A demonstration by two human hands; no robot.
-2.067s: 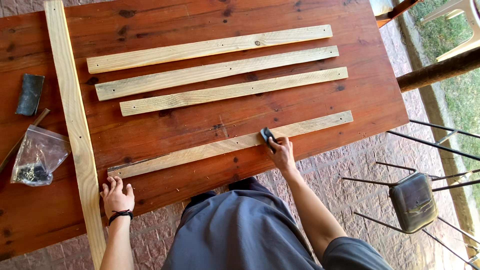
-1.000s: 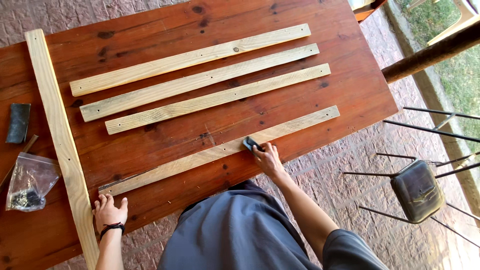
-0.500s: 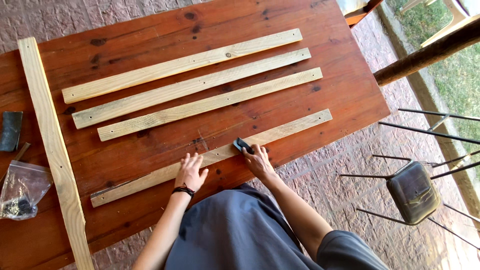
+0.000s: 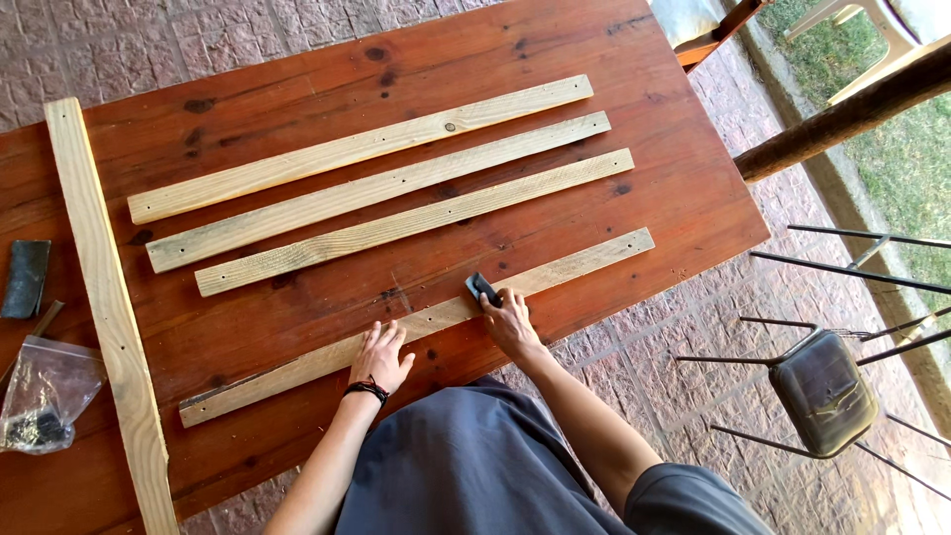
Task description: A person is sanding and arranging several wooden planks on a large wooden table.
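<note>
A long pale wooden slat (image 4: 584, 263) lies along the near side of the reddish wooden table (image 4: 684, 188). My left hand (image 4: 379, 355) rests flat on this slat near its middle, fingers spread. My right hand (image 4: 509, 322) presses a small dark sanding block (image 4: 482, 288) onto the same slat, a little to the right of the left hand. Three more slats (image 4: 367, 188) lie side by side farther back.
A wider plank (image 4: 104, 297) lies crosswise at the table's left end. Beside it sit a clear plastic bag of dark hardware (image 4: 42, 396) and a dark sheet of sandpaper (image 4: 25, 277). A metal-framed chair (image 4: 822, 391) stands to the right on the brick floor.
My left hand moved from the slat's left end to its middle and lies flat there. My right hand slid the dark block leftward along the slat.
</note>
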